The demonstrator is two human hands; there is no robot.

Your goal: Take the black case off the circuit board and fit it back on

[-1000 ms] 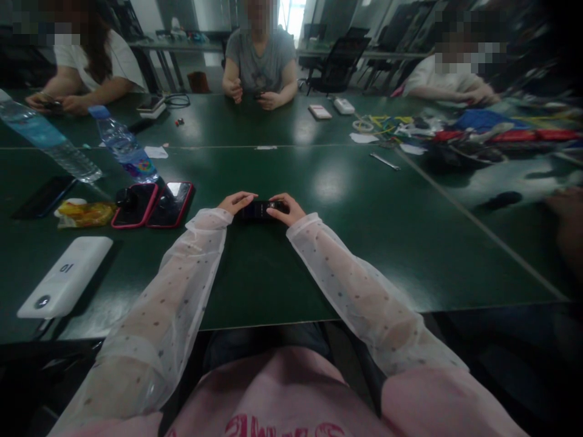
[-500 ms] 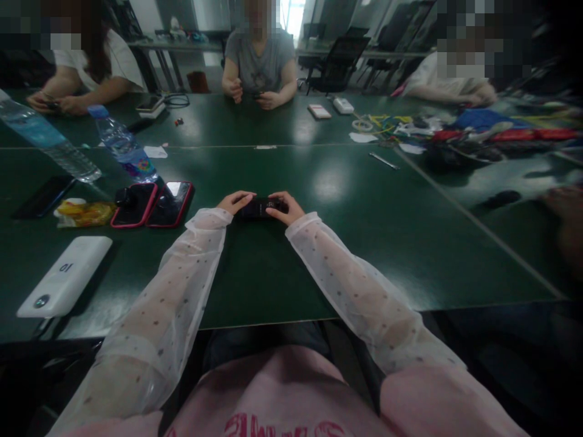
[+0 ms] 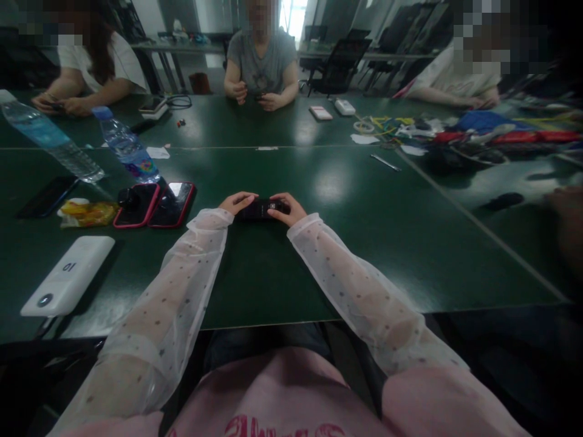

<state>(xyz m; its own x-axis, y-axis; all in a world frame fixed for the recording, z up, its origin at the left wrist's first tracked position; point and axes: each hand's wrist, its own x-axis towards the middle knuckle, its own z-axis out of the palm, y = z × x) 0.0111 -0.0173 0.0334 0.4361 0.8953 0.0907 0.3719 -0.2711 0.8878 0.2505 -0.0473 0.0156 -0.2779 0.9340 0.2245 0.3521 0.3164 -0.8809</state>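
Observation:
A black phone [image 3: 257, 210] lies sideways between my two hands, low over the green table, with small pale marks showing on its dark face. My left hand [image 3: 237, 204] is closed around its left end, thumb along the upper edge. Its right end is gripped by my right hand [image 3: 289, 209], with the thumb over the front and the fingers at the far edge. Parts of both ends are hidden by my fingers. Sheer white dotted sleeves cover my forearms.
Left of me are a white power bank [image 3: 68, 276], two red-edged phones [image 3: 172, 205], a yellow packet [image 3: 88, 213] and two water bottles [image 3: 125, 145]. Cables and tools [image 3: 478, 133] are heaped at right. A person [image 3: 262, 60] sits opposite, others at both sides.
The whole view has shifted very slightly, with the scene sitting a little further right. Both hands keep their hold on the phone, in almost the same place.

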